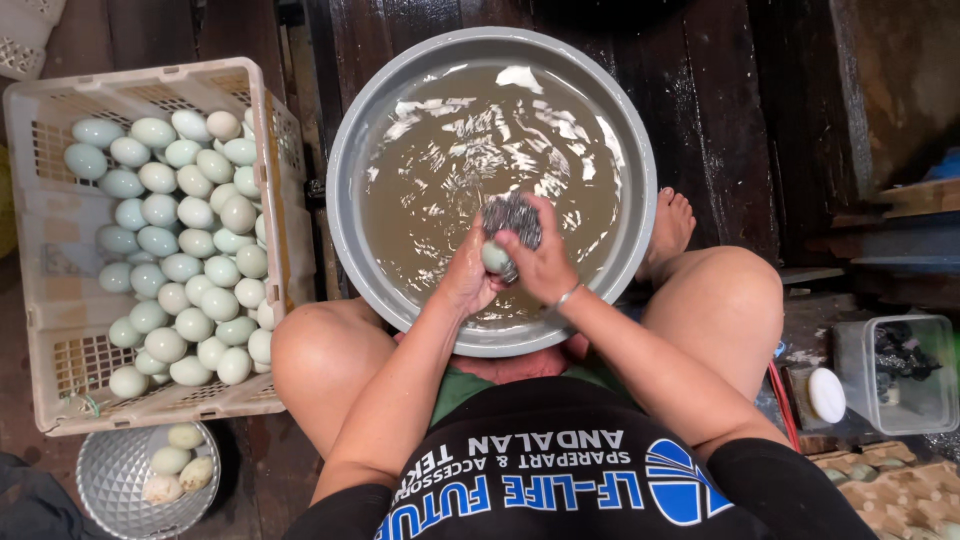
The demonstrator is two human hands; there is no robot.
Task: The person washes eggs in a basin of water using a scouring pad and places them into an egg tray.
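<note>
- Sitting above a round grey basin [345, 170] of murky brown water, a person works with both hands over its near edge, knees spread to either side of the rim.
- The left hand [468, 272] has its grip wrapped around a pale blue-green egg [494, 257], cradling it from the left, just above the water.
- The right hand [541, 262] has its grip clenched on a wad of steel wool [512, 217], pressed against the top of the egg.
- Most of the water surface beyond the hands lies open, out to the far rim.
- To the left, almost touching the basin, stands a cream plastic crate [50, 220] heaped with pale eggs.
- Below the crate sits a small metal bowl [115, 480] holding a few eggs.
- To the right, past the right knee, a clear plastic tub [940, 395] and a white lid [827, 394] rest on the dark wooden floor [730, 120].
</note>
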